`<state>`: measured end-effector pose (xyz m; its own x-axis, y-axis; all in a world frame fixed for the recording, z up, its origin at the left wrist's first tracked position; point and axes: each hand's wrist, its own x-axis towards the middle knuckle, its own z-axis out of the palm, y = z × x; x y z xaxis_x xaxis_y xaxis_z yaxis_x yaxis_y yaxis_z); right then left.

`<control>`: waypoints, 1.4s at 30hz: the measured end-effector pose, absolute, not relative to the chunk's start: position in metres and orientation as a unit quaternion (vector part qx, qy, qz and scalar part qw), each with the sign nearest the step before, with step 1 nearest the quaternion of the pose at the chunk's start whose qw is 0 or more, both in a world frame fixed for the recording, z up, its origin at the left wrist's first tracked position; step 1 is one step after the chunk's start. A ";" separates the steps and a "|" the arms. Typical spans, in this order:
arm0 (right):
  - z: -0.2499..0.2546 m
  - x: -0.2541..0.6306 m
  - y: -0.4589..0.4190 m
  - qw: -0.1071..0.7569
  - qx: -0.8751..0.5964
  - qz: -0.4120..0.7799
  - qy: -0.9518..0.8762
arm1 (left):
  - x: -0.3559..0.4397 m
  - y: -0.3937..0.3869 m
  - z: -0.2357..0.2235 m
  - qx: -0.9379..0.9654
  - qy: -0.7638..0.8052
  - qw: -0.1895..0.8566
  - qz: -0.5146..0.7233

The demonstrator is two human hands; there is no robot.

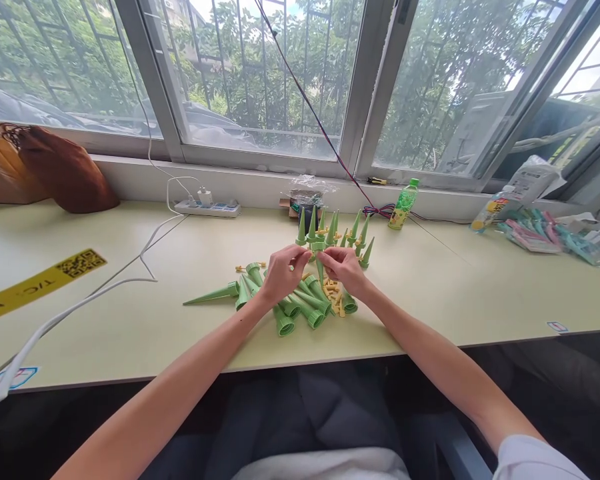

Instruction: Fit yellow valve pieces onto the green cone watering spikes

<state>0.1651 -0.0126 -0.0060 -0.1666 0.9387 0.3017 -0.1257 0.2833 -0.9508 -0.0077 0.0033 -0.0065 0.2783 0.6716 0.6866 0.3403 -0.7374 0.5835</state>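
Hands at centre, over the table (455,293) — both close around one green cone (320,262), point down, wide cap end up. Cone sits between the two sets of fingertips. Right hand (347,268) grasps it, thumb and index pressed to its right side just below the cap. Left hand (284,272) has thumb and index pinched together at the cap's left edge; cannot tell whether they grip the cone or something small.

Below and left of the hands: loose pile of green cones (305,307) lying down, several open ends facing the person. Small yellow pieces (333,288) lie under the right hand, right of most of the pile. Single cone (213,294) lies farther left, tip pointing left.

Beyond the hands: group of upright cones (331,230), tips up, yellow parts near their bases. Green-capped bottle (404,205) stands behind, to the right — power strip (207,209) well off to the left, near the window wall.
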 end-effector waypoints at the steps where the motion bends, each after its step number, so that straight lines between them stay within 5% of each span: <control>1: -0.006 0.165 -0.013 0.540 -0.347 0.491 -0.588 | -0.008 0.004 -0.006 0.792 0.315 0.140 0.504; 9: -0.004 0.166 -0.013 0.530 -0.360 0.514 -0.571 | -0.007 0.004 -0.006 0.806 0.293 0.116 0.500; 17: -0.008 0.167 -0.009 0.567 -0.367 0.474 -0.565 | -0.004 0.006 -0.002 0.682 0.330 0.410 0.508; 23: -0.008 0.166 -0.011 0.571 -0.366 0.392 -0.622 | -0.005 0.004 0.004 0.598 0.328 0.611 0.400; 35: -0.011 0.167 -0.008 0.563 -0.355 0.356 -0.656 | -0.010 0.004 0.006 0.590 0.269 0.663 0.374; 42: -0.009 0.168 -0.010 0.559 -0.343 0.398 -0.642 | -0.009 0.009 -0.002 0.649 0.269 0.586 0.403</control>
<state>0.1676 -0.0096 -0.0094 -0.1402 0.8854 0.4432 -0.0043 0.4471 -0.8945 -0.0090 0.0087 -0.0016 0.5304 0.8220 0.2072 -0.1226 -0.1674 0.9782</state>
